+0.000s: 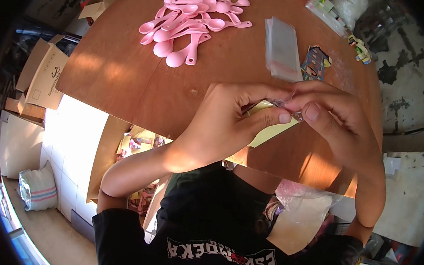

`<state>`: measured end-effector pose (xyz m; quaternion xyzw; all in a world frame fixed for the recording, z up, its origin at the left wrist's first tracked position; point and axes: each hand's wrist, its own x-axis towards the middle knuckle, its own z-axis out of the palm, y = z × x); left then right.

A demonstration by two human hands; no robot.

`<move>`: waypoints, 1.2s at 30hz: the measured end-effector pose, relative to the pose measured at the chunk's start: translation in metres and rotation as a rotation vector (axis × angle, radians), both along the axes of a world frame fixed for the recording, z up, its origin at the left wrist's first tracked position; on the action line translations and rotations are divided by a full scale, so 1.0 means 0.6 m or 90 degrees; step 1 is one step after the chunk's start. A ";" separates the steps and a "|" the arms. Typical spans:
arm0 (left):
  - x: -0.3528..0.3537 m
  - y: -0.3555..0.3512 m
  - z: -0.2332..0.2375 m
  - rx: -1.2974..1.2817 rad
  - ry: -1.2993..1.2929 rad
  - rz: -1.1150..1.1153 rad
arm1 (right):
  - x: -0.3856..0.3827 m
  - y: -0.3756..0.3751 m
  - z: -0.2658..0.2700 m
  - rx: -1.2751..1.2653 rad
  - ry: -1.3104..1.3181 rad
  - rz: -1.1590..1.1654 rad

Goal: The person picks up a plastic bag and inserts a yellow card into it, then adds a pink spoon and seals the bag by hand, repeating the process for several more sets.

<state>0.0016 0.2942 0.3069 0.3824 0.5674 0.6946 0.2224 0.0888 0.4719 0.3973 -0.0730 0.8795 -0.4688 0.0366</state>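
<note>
Left hand [225, 118]: grip closed on yellow card [268, 131]. Right hand [344, 127]: pinching clear plastic [298, 117]; best handled lightly, card flat.

The left hand [284, 112] is held just past the centre toward one o'clock, its fingers curled and its left thumb [271, 119] laid flat, pointed between two and three o'clock. The left forearm [147, 165] is angled from eight o'clock toward two. The right hand [305, 107] is raised between two and three o'clock, its fingers bent over and its right thumb [320, 116] aimed toward ten. The right forearm [371, 195] is held nearly upright, toward twelve. The fingertips of both hands are brought close together; some are hidden.
</note>
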 end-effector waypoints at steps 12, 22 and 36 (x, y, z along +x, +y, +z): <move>0.013 0.035 -0.003 0.047 0.012 -0.009 | 0.009 0.021 0.015 -0.065 -0.194 0.007; 0.007 0.009 0.006 0.069 0.214 0.085 | -0.015 -0.003 -0.043 -0.025 -0.242 -0.016; -0.017 -0.101 -0.069 -0.048 -0.028 0.132 | -0.322 0.091 -0.158 0.222 0.138 -0.062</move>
